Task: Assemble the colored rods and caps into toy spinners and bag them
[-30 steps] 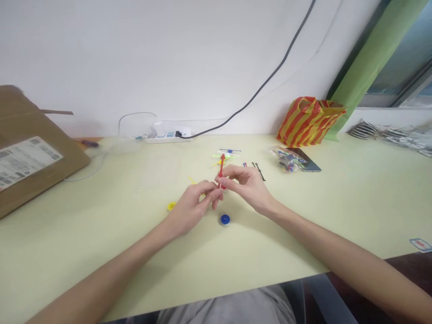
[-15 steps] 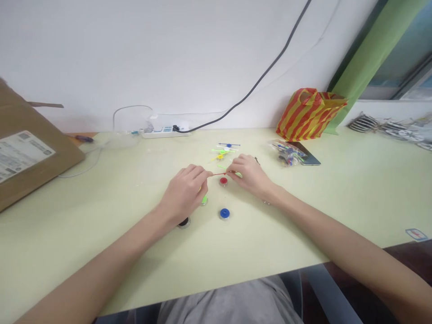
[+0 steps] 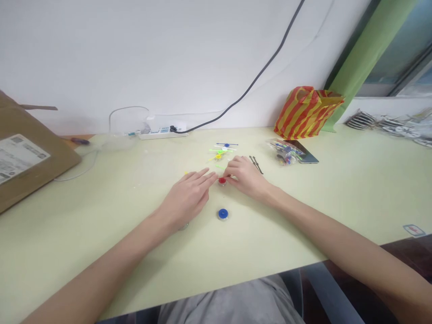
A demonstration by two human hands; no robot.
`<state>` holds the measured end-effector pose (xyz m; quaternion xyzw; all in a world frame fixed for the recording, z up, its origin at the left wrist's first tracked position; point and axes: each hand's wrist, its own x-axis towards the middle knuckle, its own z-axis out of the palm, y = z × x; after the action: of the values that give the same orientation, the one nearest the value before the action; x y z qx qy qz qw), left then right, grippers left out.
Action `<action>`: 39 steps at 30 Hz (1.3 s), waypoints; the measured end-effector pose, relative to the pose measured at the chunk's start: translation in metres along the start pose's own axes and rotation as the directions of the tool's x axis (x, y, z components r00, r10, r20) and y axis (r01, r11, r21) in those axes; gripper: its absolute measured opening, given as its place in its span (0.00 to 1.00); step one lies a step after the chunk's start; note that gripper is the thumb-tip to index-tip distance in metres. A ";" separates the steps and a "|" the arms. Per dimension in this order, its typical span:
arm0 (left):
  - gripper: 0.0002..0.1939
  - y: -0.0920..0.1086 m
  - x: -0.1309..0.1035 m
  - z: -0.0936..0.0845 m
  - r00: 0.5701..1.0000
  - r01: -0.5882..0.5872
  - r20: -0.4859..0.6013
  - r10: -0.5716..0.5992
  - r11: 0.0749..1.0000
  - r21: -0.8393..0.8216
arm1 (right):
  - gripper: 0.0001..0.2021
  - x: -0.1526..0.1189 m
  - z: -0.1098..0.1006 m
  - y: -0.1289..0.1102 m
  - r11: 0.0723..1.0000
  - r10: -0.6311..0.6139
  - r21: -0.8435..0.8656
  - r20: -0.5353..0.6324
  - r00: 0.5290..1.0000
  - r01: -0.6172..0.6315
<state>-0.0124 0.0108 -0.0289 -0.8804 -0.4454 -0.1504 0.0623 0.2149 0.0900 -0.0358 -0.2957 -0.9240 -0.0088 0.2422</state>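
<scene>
A small red disc point(image 3: 222, 181) sits on the table between my fingertips, with a thin red hand-shaped strip over it. My right hand point(image 3: 245, 176) pinches the strip's right part. My left hand point(image 3: 191, 191) lies palm down with its fingers stretched out, its fingertips at the strip's left end. Nearer to me stands a blue disc point(image 3: 223, 213) in a clear round base. Beyond my hands are a blue pointer point(image 3: 227, 145), a yellow one point(image 3: 218, 157) and white and green ones. Two black pointers point(image 3: 256, 164) lie right of my right hand.
At the left stands a cardboard box point(image 3: 30, 157). A power strip point(image 3: 164, 133) lies by the wall. At the back right are a striped bag point(image 3: 307, 113), a plastic packet point(image 3: 285, 151) and a dark tablet point(image 3: 305, 153).
My left hand has opened from its pinch and its fingers have stretched out. Both hands have brought the red strip down onto the red disc. The black pointers have come into fuller view.
</scene>
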 end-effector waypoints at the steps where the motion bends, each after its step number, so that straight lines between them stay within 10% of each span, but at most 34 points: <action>1: 0.24 0.000 0.000 0.000 1.000 -0.006 0.006 0.006 1.000 0.001 | 0.06 0.000 0.000 0.000 1.000 -0.019 -0.020 -0.003 1.000 0.019; 22: 0.19 0.006 0.005 -0.008 0.997 -0.013 0.080 0.006 0.996 0.091 | 0.11 0.001 -0.001 -0.002 0.946 -0.273 -0.178 0.019 0.962 0.272; 39: 0.18 0.007 0.008 -0.005 0.995 -0.042 0.096 0.041 0.999 0.016 | 0.11 0.001 -0.010 0.002 0.976 -0.215 -0.016 0.133 0.968 0.219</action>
<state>-0.0035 0.0115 -0.0216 -0.8951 -0.4309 -0.1027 0.0520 0.2199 0.0907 -0.0271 -0.1966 -0.9644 -0.0299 0.1744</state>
